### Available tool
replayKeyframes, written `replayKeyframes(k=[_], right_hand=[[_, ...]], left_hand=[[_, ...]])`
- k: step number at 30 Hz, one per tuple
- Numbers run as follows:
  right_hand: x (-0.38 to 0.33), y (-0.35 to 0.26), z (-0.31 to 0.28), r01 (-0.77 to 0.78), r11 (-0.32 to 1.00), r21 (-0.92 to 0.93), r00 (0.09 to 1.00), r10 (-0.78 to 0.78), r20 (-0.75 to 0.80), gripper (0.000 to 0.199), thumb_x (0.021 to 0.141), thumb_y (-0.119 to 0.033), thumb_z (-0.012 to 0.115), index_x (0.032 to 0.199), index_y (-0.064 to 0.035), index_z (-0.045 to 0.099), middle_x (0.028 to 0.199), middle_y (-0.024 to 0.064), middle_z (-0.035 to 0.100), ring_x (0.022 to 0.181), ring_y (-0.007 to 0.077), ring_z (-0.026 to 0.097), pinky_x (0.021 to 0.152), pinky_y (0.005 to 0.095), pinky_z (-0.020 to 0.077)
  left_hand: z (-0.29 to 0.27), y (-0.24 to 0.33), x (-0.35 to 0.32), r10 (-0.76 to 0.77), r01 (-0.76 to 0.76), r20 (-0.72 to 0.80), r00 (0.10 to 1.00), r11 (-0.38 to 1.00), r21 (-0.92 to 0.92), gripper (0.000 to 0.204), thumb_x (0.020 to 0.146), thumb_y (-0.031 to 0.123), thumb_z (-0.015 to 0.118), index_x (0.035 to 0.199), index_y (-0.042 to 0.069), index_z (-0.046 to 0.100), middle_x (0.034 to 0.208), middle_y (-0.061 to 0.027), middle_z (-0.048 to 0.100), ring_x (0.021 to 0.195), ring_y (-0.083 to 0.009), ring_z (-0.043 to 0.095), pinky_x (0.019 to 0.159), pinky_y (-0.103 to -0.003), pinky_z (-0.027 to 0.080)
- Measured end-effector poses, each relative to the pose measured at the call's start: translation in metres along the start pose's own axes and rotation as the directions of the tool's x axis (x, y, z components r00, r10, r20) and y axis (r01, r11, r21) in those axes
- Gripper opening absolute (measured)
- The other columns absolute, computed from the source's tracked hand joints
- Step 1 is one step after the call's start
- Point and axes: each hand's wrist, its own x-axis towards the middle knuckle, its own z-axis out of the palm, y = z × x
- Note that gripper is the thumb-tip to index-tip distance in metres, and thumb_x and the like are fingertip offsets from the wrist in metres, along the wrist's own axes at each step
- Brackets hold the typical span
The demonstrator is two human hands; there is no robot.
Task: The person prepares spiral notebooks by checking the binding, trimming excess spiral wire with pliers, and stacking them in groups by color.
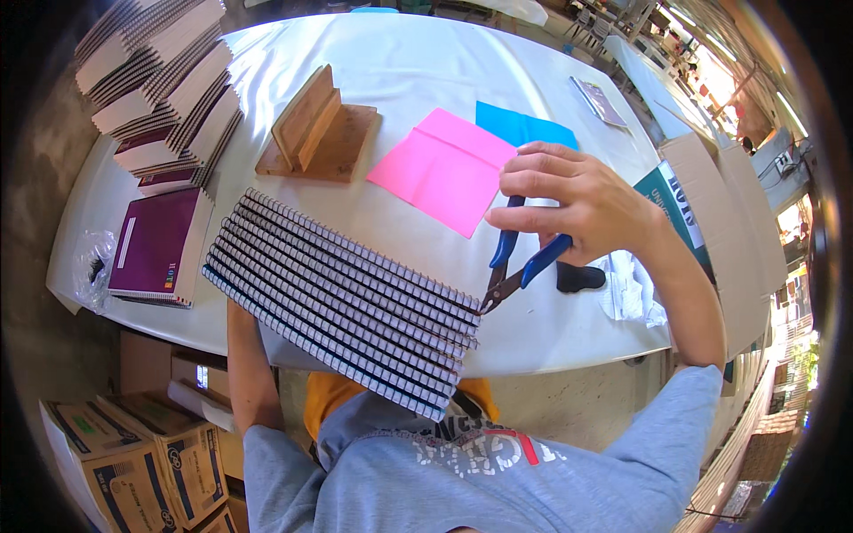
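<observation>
Trimming wire ends: right hand (577, 209) pinching blue-handled cutting pliers (520, 262) at the stack of spiral-bound notebooks (342, 302), frame centre; left hand's grip hidden, cannot tell; next needing precise tip placement.

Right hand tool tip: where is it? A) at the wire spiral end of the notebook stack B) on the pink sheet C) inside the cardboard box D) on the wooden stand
A: the right hand holds blue-handled pliers, tip at the spiral end of the notebook stack.
</observation>
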Motion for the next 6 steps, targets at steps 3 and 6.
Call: replayKeyframes(k=[3,6], right_hand=[[0.006,0.002,-0.009,-0.04,0.996,0.084,0.997,0.034,0.072,0.051,0.051,-0.009,0.07,0.101,-0.0143,0.058,0.099,0.0057,0.054,0.099,0.0262,0.053,0.089,0.0372,0.043],[0.017,0.001,-0.023,-0.004,0.996,0.084,0.997,-0.002,0.075,0.053,0.052,-0.009,0.069,0.103,-0.0151,0.057,0.102,0.0059,0.054,0.101,0.0267,0.052,0.092,0.0379,0.042]], left_hand=[[-0.007,0.004,-0.001,-0.017,0.017,0.004,1.0,1.0,-0.011,0.059,0.089,0.034,0.036,0.137,0.002,0.025,0.138,-0.0179,0.032,0.125,-0.0297,0.033,0.106,-0.039,0.024],[-0.013,0.004,-0.003,-0.029,0.029,-0.019,0.999,0.999,0.022,0.059,0.088,0.033,0.036,0.137,0.002,0.026,0.137,-0.0186,0.034,0.124,-0.0304,0.034,0.105,-0.04,0.025]])
